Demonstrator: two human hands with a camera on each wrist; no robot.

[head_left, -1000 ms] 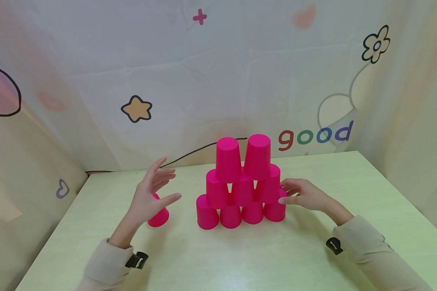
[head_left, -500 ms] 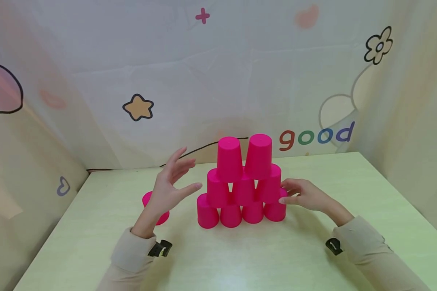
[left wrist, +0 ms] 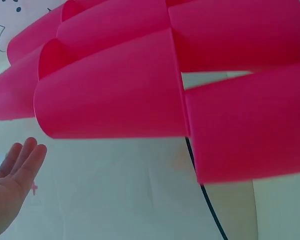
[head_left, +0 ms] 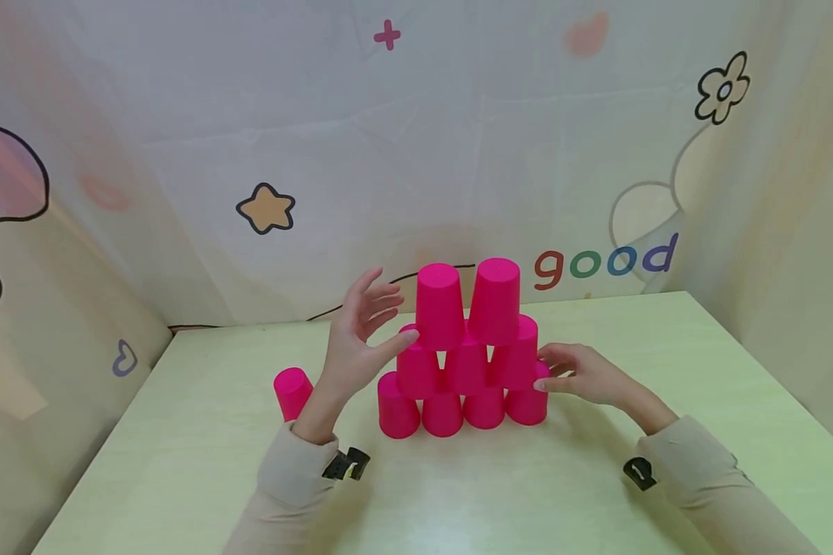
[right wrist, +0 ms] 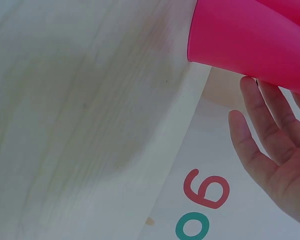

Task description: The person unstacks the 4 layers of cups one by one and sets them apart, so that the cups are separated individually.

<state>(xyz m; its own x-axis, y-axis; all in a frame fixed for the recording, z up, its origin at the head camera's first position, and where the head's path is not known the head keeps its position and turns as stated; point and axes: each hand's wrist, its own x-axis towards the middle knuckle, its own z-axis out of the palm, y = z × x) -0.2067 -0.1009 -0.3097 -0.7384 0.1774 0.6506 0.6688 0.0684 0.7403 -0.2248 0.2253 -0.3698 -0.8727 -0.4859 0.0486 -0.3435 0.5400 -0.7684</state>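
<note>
Upside-down pink cups form a stack: several in the bottom row (head_left: 442, 416), three in the middle row (head_left: 467, 370), and two on top, a left top cup (head_left: 439, 304) and a right top cup (head_left: 497, 301). My left hand (head_left: 357, 339) is raised with spread fingers at the stack's left side; its thumb overlaps a middle-row cup in the head view. In the left wrist view the left hand (left wrist: 12, 185) stays apart from the cups. My right hand (head_left: 583, 374) is at the right end, its extended fingertips (right wrist: 248, 84) seemingly touching a cup (right wrist: 250, 45).
A lone pink cup (head_left: 293, 391) stands upside down left of the stack, partly behind my left wrist. The pale wooden table (head_left: 458, 493) is bounded by a printed backdrop (head_left: 416, 154) with a dark cord (head_left: 325, 314) along it.
My left hand has moved right and up, from in front of the lone cup to beside the stack. The right hand and the cups have stayed in place.
</note>
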